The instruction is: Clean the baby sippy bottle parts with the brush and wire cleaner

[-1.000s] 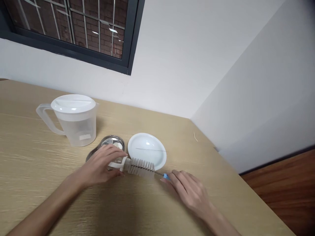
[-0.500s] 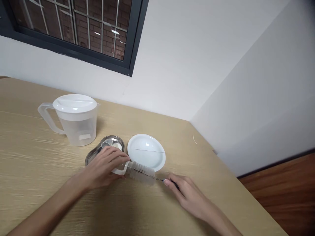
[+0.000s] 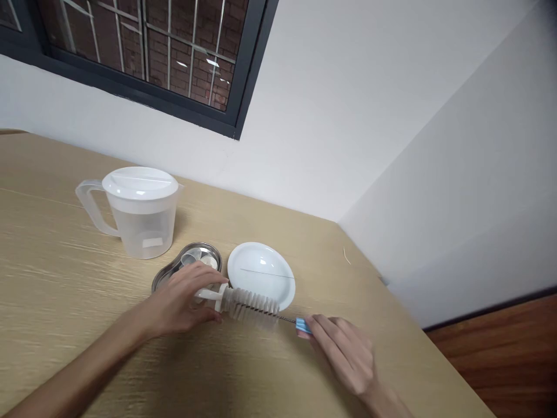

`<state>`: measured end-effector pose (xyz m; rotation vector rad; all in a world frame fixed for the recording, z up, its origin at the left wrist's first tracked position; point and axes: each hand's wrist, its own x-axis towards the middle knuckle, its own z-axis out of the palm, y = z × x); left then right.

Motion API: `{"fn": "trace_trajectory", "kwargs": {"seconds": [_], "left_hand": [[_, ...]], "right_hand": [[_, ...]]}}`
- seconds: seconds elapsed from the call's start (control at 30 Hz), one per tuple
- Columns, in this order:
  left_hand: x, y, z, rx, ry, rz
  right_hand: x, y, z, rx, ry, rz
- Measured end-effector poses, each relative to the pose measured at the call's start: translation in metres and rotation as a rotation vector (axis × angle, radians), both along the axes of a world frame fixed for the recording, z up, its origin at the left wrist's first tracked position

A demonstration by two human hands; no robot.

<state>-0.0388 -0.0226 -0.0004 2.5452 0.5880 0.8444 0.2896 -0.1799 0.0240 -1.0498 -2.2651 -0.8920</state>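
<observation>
My left hand is closed around a white plastic piece with a collar and a slim curved part; its far end is hidden in my palm. A bottle brush with pale bristles on a twisted wire lies against the open end of this piece. I cannot tell how far the brush tip reaches inside. My right hand grips the brush by its blue handle. Behind the bristles sits a white oval dish, with a thin dark line across it. A kidney-shaped metal tray is partly covered by my left hand.
A lidded translucent pitcher stands at the back left, its handle to the left. Small round pieces lie in the metal tray. A thin pale strip rests near the table's right edge. Walls bound the table behind and right.
My right hand has rolled the brush handle back and forth, showing blue, then dark, then blue again. My left hand keeps its hold. The whole view has shifted slightly.
</observation>
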Motion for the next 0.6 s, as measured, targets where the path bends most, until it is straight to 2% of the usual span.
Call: {"fn": "trace_trajectory", "kwargs": {"seconds": [0.07,0.13,0.2,0.23,0.27,0.33,0.4,0.43,0.53,0.6], "left_hand": [[0.0,0.001,-0.002,0.055,-0.003,-0.008],[-0.001,0.003,-0.005,0.118,0.006,-0.002],[-0.002,0.005,-0.007,0.173,0.014,0.005],[-0.003,0.006,-0.007,0.186,0.023,0.011],[-0.004,0.007,-0.008,0.186,0.033,0.019],[-0.006,0.008,-0.007,0.151,0.044,0.038],[-0.008,0.009,-0.005,0.078,0.049,0.045],[-0.008,0.009,-0.004,0.039,0.05,0.042],[-0.01,0.007,-0.001,-0.042,0.052,0.033],[-0.01,0.005,0.001,-0.038,0.036,0.03]], "right_hand": [[-0.006,0.005,0.002,-0.117,0.165,-0.011],[-0.013,0.008,0.001,-0.31,0.329,-0.102],[-0.019,0.009,-0.001,-0.496,0.389,-0.222],[-0.02,0.009,-0.003,-0.527,0.373,-0.265],[-0.021,0.009,-0.006,-0.499,0.332,-0.297],[-0.018,0.009,-0.012,-0.288,0.202,-0.32],[-0.011,0.009,-0.018,-0.045,0.038,-0.29],[-0.007,0.008,-0.02,0.023,-0.036,-0.25],[0.002,0.008,-0.02,0.032,-0.122,-0.105],[0.002,0.01,-0.013,-0.067,-0.014,-0.056]]}}
